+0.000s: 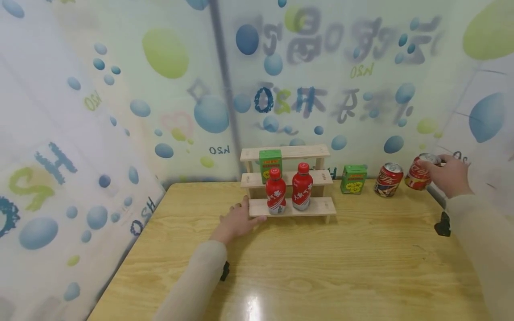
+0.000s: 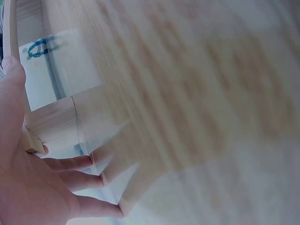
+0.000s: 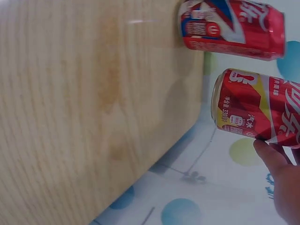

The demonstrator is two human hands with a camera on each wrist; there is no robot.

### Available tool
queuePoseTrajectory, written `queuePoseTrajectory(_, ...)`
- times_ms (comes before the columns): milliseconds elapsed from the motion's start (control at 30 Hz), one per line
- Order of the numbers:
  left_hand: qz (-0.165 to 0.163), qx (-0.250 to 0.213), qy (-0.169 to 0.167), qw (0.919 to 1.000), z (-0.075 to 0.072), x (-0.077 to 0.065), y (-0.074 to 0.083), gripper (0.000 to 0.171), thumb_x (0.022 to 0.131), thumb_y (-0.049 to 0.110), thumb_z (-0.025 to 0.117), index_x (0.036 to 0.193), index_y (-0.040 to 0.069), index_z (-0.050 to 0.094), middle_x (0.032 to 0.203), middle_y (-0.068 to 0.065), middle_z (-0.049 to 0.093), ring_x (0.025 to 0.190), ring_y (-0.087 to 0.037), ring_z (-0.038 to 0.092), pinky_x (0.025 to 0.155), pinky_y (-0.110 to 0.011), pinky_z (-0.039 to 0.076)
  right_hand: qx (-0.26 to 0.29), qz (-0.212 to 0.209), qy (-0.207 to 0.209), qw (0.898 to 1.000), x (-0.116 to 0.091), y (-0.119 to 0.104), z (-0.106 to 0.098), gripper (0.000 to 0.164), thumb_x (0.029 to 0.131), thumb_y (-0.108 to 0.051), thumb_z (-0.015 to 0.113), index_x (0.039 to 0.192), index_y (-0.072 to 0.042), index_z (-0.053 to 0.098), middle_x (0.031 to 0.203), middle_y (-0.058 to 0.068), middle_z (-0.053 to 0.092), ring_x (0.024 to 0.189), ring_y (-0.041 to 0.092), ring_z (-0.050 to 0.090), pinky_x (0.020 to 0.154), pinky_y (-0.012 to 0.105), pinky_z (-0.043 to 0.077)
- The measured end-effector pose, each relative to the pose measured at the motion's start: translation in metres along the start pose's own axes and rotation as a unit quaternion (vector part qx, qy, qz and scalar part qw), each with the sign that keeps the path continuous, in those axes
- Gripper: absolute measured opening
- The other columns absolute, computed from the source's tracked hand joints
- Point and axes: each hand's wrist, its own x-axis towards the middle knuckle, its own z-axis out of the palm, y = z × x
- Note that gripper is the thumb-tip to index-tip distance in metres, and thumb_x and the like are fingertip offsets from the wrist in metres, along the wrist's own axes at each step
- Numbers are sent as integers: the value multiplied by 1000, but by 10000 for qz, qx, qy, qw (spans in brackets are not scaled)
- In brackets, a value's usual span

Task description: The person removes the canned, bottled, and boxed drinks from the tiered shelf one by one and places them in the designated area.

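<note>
Well to the right of the wooden rack (image 1: 285,153), there's a red can (image 1: 416,179), the right hand's (image 1: 453,176) thumb and fingers clamped on its upper part. Between that and the rack stand another can (image 1: 388,180) and, nearer the rack, a green box (image 1: 354,179). At the rack's left end I see the left hand (image 1: 237,220), fingers spread apart, tips on the table (image 1: 321,267), thumb at the lowest step's front edge. Two red bottles (image 1: 276,191) stand on that step, a green carton (image 1: 271,165) on the middle one.

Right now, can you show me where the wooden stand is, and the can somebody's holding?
Wooden stand (image 1: 287,178): head view, on its middle board.
Held can (image 3: 258,107): right wrist view, on its printed side.
</note>
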Motion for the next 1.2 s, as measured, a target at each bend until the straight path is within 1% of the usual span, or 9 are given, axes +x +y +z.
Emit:
queuePoseTrajectory(133, -16, 0, -13, 10000, -2, -1, 1, 116, 91, 86, 54, 171, 11, 15, 168, -27, 40, 155, -52, 38, 116, -87, 24, -4, 28, 16, 10000, 1, 9, 8, 87, 108, -59, 45, 146, 19, 40, 140, 44, 47, 122, 56, 47, 98, 72, 49)
queuePoseTrajectory(400, -37, 33, -27, 10000, -2, 0, -1, 116, 92, 84, 55, 171, 11, 15, 167, -28, 39, 154, -52, 39, 115, -87, 25, -226, -106, 243, 9994, 9, 27, 21, 68, 108, -54, 50, 110, 14, 50, 110, 34, 56, 98, 44, 52, 72, 47, 50)
queuePoseTrajectory(600, -26, 93, -68, 9999, -2, 1, -1, 117, 91, 85, 54, 171, 10, 15, 167, -28, 40, 154, -52, 39, 116, -87, 25, -123, 10, 189, 9997, 13, 39, 27, 77, 107, -53, 51, 128, 21, 48, 123, 39, 54, 105, 47, 53, 69, 38, 49)
queuePoseTrajectory(667, -26, 101, -84, 9999, -2, 1, -1, 117, 91, 86, 54, 171, 10, 15, 166, -28, 41, 154, -51, 40, 116, -86, 26, -90, 34, 151, 9998, 13, 41, 28, 79, 107, -54, 51, 135, 20, 47, 130, 40, 52, 109, 49, 53, 71, 39, 50)
queuePoseTrajectory(767, -28, 109, -100, 9999, -2, 0, -1, 118, 90, 86, 55, 171, 10, 15, 166, -29, 41, 154, -51, 40, 116, -86, 26, -90, 85, 93, 9999, 13, 40, 27, 86, 107, -56, 49, 143, 21, 41, 138, 44, 48, 115, 53, 50, 81, 54, 54)
queuePoseTrajectory(867, -38, 126, -71, 9999, -2, 1, -1, 117, 91, 85, 55, 171, 11, 15, 166, -28, 41, 154, -51, 40, 116, -85, 26, -154, 109, -29, 9998, 12, 38, 25, 93, 107, -60, 47, 150, 21, 33, 145, 47, 42, 123, 58, 46, 99, 72, 46)
queuePoseTrajectory(933, -39, 151, -66, 9999, -3, 1, 0, 117, 91, 85, 55, 171, 11, 15, 166, -28, 41, 154, -51, 40, 116, -85, 26, -226, 54, -83, 9997, 12, 38, 25, 94, 108, -59, 47, 153, 21, 29, 148, 49, 40, 128, 61, 43, 106, 75, 42)
queuePoseTrajectory(1100, -15, 151, -97, 9998, -1, 1, -1, 117, 90, 86, 55, 171, 11, 16, 165, -28, 42, 153, -51, 42, 115, -85, 28, -557, -225, -21, 9982, 12, 37, 26, 81, 110, -55, 47, 137, 21, 39, 132, 47, 47, 115, 60, 49, 95, 72, 47)
queuePoseTrajectory(1200, -61, 131, -77, 9999, -1, 0, -1, 118, 90, 86, 56, 171, 11, 16, 165, -29, 42, 153, -51, 41, 115, -86, 28, -635, -285, -93, 9975, 16, 32, 25, 84, 108, -58, 47, 143, 19, 39, 135, 48, 47, 116, 62, 49, 94, 72, 47)
